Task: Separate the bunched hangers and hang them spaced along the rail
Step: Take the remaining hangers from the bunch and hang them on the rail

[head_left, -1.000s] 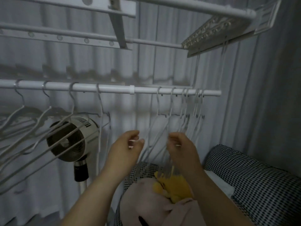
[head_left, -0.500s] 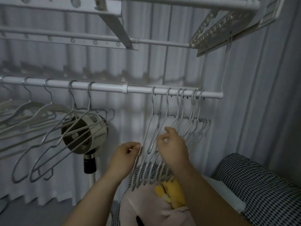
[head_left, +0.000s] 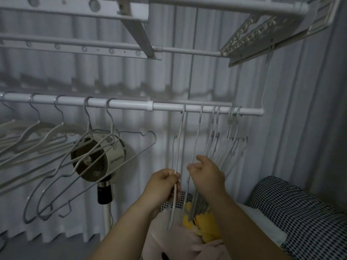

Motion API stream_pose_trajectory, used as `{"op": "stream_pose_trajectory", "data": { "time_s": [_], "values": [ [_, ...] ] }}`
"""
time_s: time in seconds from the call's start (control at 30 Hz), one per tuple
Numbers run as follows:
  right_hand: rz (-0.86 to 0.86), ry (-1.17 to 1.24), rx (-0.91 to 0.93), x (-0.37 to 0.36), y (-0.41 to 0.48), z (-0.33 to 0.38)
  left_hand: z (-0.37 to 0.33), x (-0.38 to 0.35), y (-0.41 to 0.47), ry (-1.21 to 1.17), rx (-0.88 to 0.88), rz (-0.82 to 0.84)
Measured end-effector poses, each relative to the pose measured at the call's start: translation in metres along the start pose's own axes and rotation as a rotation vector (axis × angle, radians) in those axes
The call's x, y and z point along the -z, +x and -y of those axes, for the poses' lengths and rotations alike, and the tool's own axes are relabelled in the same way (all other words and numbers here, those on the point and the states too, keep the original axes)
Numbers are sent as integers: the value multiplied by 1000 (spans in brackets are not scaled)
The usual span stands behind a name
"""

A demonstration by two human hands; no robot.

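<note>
Your right hand [head_left: 206, 175] hides the bunched hangers' [head_left: 225, 152] lower bars; the rail [head_left: 131, 106] runs off the left edge.

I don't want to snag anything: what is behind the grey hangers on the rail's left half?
A round fan on a pole stands behind the grey hangers, with the pleated curtain behind it. Their wires cross its grille; the pole's base cannot be seen.

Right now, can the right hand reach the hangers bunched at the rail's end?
Probably yes. The right hand sits against the lower wires of the bunched hangers, nothing between, while the left hand pinches a separate hanger aside.
</note>
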State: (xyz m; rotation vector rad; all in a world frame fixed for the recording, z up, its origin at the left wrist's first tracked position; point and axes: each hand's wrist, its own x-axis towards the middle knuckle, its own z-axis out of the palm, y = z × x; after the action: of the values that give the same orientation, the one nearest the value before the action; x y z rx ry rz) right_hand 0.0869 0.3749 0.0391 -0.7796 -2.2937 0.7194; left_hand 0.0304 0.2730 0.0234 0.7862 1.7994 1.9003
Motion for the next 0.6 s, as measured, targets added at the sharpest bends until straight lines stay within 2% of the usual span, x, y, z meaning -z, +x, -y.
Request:
{"op": "stream_pose_trajectory", "data": {
  "time_s": [0.23,0.37,0.6],
  "values": [
    [-34,-169,-31,-15,0,15,-9,33,-8,-112,-14,31],
    [-117,-173,-3,-16,-6,23,-14,55,-11,-135,-34,3],
    [-130,-146,-6,-22,-8,32,-19,92,-15,-124,-42,-71]
  ]
}}
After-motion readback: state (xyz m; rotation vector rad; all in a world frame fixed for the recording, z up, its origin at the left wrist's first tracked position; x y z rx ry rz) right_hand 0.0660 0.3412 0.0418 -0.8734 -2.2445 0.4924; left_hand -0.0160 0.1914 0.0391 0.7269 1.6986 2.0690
